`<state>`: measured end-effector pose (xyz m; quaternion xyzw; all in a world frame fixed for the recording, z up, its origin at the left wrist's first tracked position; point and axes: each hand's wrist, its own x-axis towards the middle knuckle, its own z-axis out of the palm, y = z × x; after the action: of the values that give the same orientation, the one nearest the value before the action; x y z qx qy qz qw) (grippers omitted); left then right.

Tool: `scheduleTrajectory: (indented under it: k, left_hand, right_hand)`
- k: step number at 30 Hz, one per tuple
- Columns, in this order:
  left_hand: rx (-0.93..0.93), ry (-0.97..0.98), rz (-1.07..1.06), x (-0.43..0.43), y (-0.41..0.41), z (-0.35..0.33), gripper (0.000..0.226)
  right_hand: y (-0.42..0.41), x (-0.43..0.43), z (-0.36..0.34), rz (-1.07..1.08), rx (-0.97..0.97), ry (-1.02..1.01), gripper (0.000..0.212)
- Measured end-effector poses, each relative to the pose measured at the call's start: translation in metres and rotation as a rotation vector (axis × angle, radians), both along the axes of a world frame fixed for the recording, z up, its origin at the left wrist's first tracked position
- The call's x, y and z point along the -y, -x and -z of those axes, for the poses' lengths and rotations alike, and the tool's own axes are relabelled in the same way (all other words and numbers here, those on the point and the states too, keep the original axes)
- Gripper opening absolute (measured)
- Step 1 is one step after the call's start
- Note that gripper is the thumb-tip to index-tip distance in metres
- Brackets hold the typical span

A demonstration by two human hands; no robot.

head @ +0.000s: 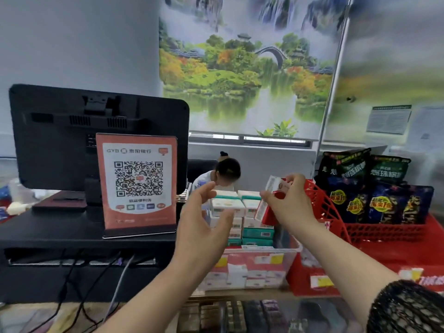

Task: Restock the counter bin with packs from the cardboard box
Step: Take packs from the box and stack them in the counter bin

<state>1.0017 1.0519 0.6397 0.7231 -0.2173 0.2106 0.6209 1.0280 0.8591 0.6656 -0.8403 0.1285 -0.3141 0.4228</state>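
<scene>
Head view: the right hand is pinching a red-and-white pack between thumb and curled fingers, holding it tilted above the far right corner of the clear counter bin. The left hand is hovering just beside it with nothing in it, fingers spread and loosely bent, palm turned toward the right hand. Between and just beyond the two hands, stacked packs in white and green are standing in rows inside the bin, and more white and red packs are showing through its clear front wall below the wrists. The bin is sitting on the surface under both forearms.

To the right of the right hand, a red mesh basket is touching the bin's side and holding upright dark snack bags. To the left of the left hand, an orange QR-code sign is standing upright on a black stand, with the back of a black monitor behind it. Beyond the hands, past the stacked packs, a person is sitting with head bowed. A black mesh sleeve is covering the right arm near the elbow.
</scene>
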Motion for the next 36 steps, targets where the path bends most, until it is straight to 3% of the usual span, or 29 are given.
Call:
scheduleTrajectory:
  k: [6, 11, 16, 22, 29, 36]
  left_hand:
    - [-0.016, -0.011, -0.073, -0.001, -0.019, 0.012, 0.041]
    - [-0.039, 0.006, -0.094, 0.011, -0.033, 0.020, 0.038]
    - [-0.043, -0.024, -0.073, 0.019, -0.039, 0.026, 0.038]
    - [-0.063, -0.014, -0.065, 0.026, -0.046, 0.032, 0.037]
    - [-0.071, -0.034, -0.088, 0.025, -0.051, 0.037, 0.036]
    - [-0.098, -0.015, -0.075, 0.020, -0.052, 0.040, 0.033]
  right_hand:
    - [-0.044, 0.031, 0.042, -0.027, -0.281, 0.307, 0.054]
    - [-0.074, 0.045, 0.065, -0.043, -0.601, 0.516, 0.075]
    - [-0.093, 0.052, 0.084, -0.043, -0.888, 0.614, 0.110]
    - [-0.101, 0.050, 0.096, -0.014, -0.895, 0.825, 0.086]
    - [-0.114, 0.053, 0.105, -0.081, -1.045, 0.840, 0.037]
    - [-0.121, 0.055, 0.110, -0.081, -1.145, 0.830, 0.038]
